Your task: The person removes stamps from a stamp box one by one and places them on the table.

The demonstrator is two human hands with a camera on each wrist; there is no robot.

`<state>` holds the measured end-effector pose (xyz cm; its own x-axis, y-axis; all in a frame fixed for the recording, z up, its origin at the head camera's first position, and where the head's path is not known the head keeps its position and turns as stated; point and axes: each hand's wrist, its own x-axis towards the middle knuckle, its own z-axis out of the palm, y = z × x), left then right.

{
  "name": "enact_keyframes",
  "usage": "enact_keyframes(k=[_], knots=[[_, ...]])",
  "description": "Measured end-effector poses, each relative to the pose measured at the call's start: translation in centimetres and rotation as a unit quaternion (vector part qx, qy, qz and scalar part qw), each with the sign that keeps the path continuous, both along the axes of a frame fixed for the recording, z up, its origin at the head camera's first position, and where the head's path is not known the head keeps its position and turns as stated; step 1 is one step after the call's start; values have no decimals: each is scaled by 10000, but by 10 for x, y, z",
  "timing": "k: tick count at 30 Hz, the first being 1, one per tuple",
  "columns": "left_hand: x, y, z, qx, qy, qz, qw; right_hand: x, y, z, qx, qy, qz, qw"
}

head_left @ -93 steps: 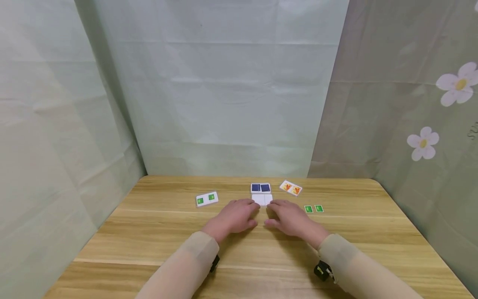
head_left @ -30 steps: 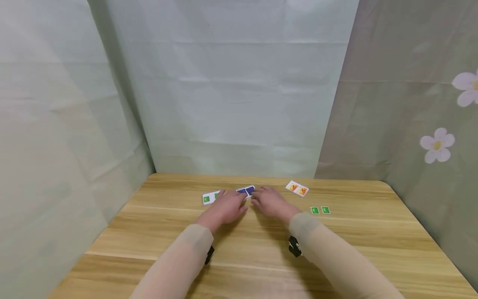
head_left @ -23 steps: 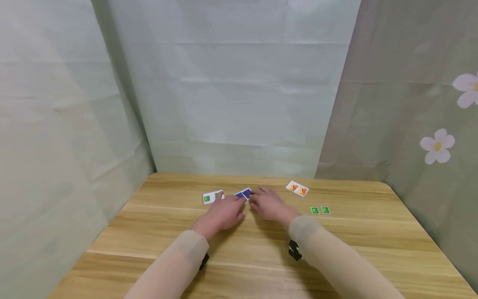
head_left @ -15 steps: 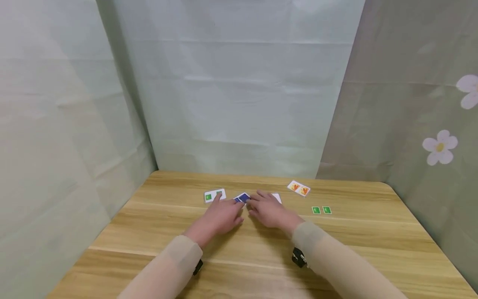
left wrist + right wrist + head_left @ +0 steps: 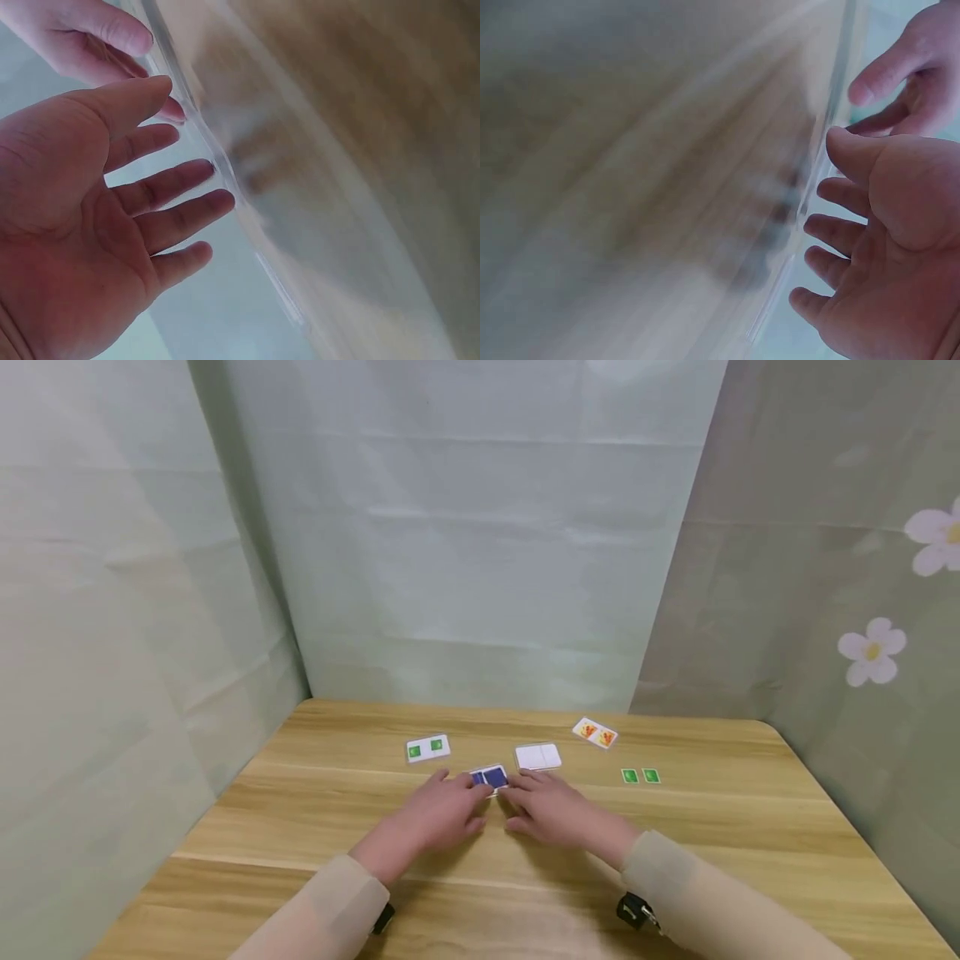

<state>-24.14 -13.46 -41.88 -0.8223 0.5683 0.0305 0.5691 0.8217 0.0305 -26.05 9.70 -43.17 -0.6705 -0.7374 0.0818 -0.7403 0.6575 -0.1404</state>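
In the head view, a white card with two dark blue squares (image 5: 495, 777) lies on the wooden table between my hands. The fingertips of my left hand (image 5: 441, 814) rest at its left side and partly cover it. My right hand (image 5: 551, 810) touches its right end with the fingertips. Both palms face down, with fingers extended and slightly bent, as the left hand (image 5: 90, 202) and right hand (image 5: 900, 232) in the wrist views confirm. Just behind the right fingers lies a white card (image 5: 537, 757) with a centre line.
A white card with two green squares (image 5: 427, 748) lies to the left. At the back right is a card with two orange pictures (image 5: 596, 732). Two small green tiles (image 5: 641, 776) lie on the right. Cloth curtains (image 5: 465, 568) stand behind the table (image 5: 300, 827).
The blue-square card has slid toward me and left, from behind the white card to in front of it. Both hands moved with it, uncovering the white card and the left green-square card.
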Motion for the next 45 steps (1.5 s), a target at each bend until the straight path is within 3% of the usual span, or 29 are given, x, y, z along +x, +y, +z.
enact_keyframes(k=[5, 11, 17, 25, 36, 45], knots=[[4, 5, 0, 140, -61, -64, 9999, 13, 10, 3, -40, -113, 73, 9999], [9, 10, 0, -23, -34, -319, 9995, 25, 23, 3, -328, 2, -28, 9995], [13, 18, 1, -77, 48, -319, 9994, 1, 40, -1, -624, 484, -309, 9964], [17, 37, -2, -273, 101, -454, 9985, -26, 48, -9, -236, 271, -480, 9982], [24, 47, -2, -454, 313, -587, 9968, -43, 38, -4, -154, 391, -506, 9978], [33, 59, 1, -568, 410, -762, 9946, -45, 43, -7, -214, 83, -834, 9963]])
